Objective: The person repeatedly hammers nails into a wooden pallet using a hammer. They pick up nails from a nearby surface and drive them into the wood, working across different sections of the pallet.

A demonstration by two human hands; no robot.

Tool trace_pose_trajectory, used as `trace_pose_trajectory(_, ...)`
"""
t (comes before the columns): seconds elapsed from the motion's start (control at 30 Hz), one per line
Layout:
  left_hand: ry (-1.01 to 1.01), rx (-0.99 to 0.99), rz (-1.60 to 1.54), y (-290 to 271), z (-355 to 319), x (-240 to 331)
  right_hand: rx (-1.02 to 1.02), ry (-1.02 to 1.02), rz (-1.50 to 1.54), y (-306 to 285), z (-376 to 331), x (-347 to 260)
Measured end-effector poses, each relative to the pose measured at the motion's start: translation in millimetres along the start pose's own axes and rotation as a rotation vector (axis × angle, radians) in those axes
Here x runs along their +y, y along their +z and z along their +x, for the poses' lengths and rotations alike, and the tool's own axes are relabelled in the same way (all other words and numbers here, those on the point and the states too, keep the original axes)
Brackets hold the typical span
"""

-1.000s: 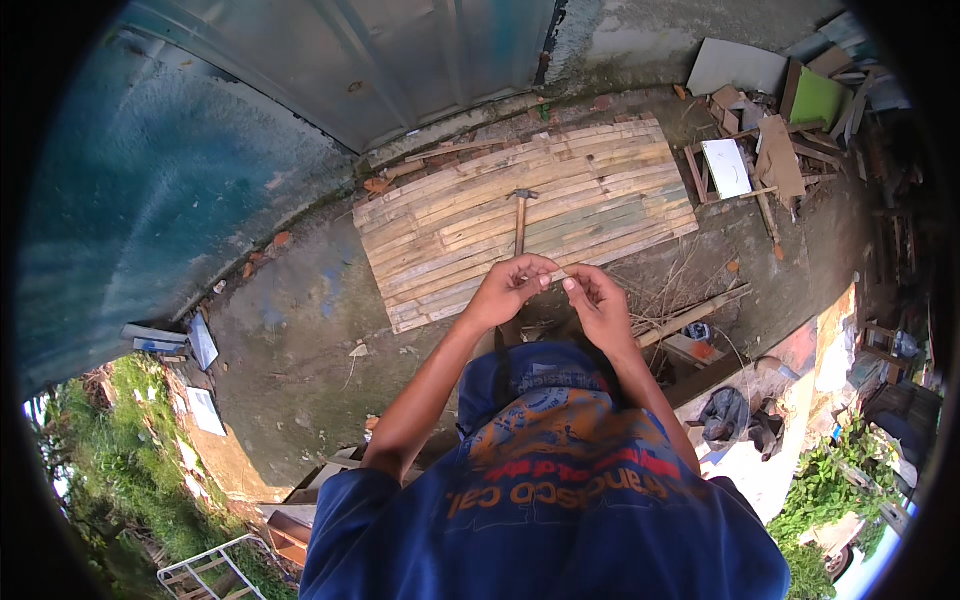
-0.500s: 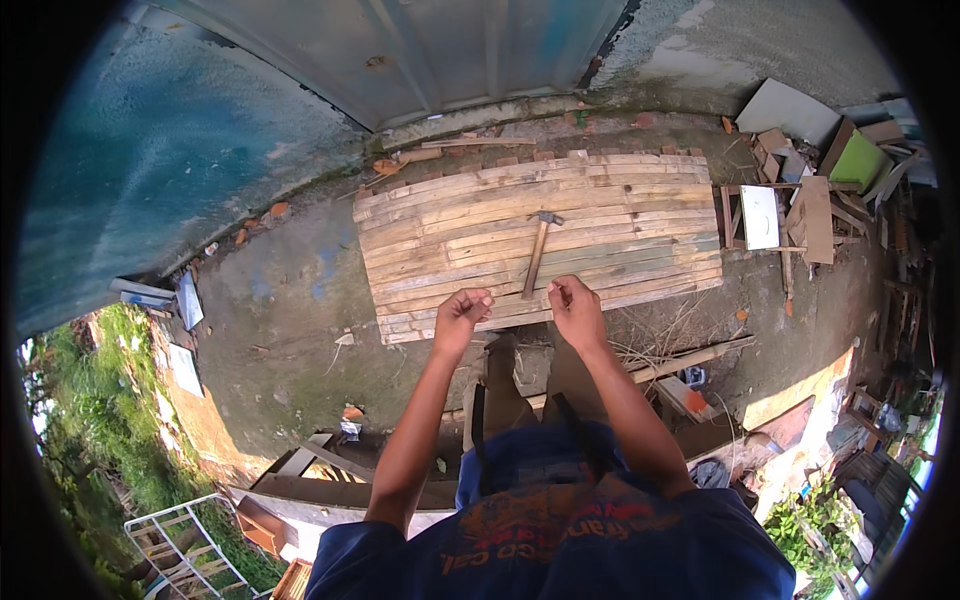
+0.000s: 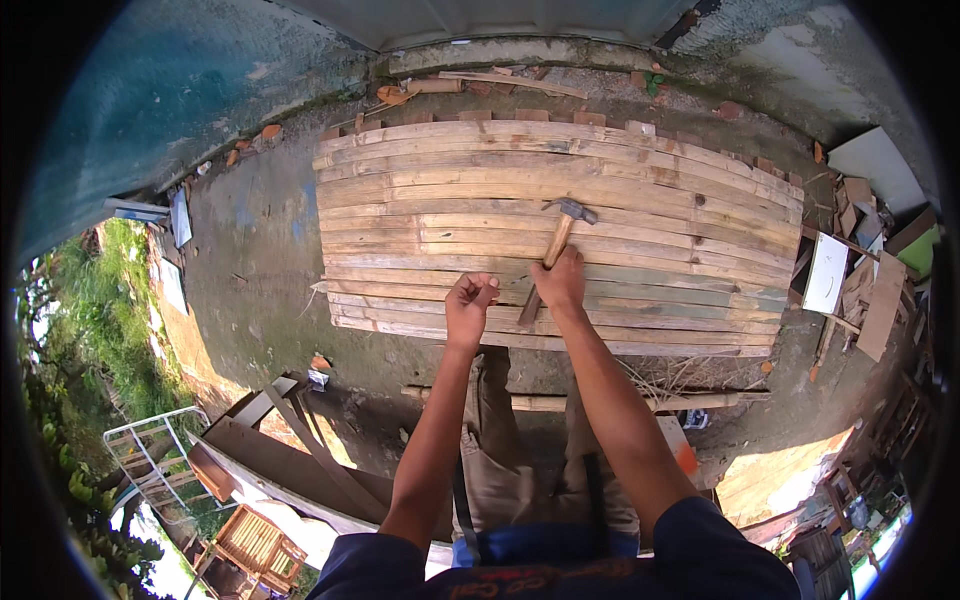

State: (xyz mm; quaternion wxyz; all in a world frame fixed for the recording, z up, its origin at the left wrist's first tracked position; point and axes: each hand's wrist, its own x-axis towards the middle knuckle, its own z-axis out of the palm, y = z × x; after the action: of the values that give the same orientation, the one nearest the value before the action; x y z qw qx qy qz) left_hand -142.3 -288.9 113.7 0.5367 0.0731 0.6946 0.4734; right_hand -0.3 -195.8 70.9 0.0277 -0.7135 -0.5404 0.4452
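A claw hammer [image 3: 556,243] with a wooden handle and dark metal head lies over a slatted bamboo panel [image 3: 420,210]. My right hand [image 3: 562,279] is wrapped round the middle of its handle, the head pointing away from me. To the left, above the near slats, my left hand [image 3: 470,303] is closed in a pinch with the fingertips together. Whatever it may hold is too small to make out. The panel's slats run left to right, and wooden block ends [image 3: 590,118] stick out along its far edge.
A bamboo pole [image 3: 540,402] lies near my legs, with dry twigs [image 3: 680,378] beside it. Scrap boards [image 3: 826,272] are heaped at the right. A blue-painted wall [image 3: 190,110] stands at the far left, and a long wooden trough-like piece [image 3: 270,460] lies at the near left.
My right hand has moved onto the hammer's handle and taken hold of it. My left hand stays pinched over the near slats. The view has shifted, so the panel looks larger.
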Motion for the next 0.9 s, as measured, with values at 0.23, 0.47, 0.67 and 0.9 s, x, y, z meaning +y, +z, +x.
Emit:
trace_pose_trajectory(0.23,0.410,0.105,0.144,76,16,-24,0.154,-0.178,0.245,-70,-1,58)
trace_pose_trajectory(0.47,0.816,0.052,0.482,131,64,8,0.080,-0.329,0.486,-111,102,76)
trace_pose_trajectory(0.67,1.095,0.005,0.666,163,148,44,-0.078,-0.183,0.618,-115,124,88)
trace_pose_trajectory(0.9,0.858,-0.016,0.388,187,216,54,-0.085,-0.213,0.758,-113,120,85)
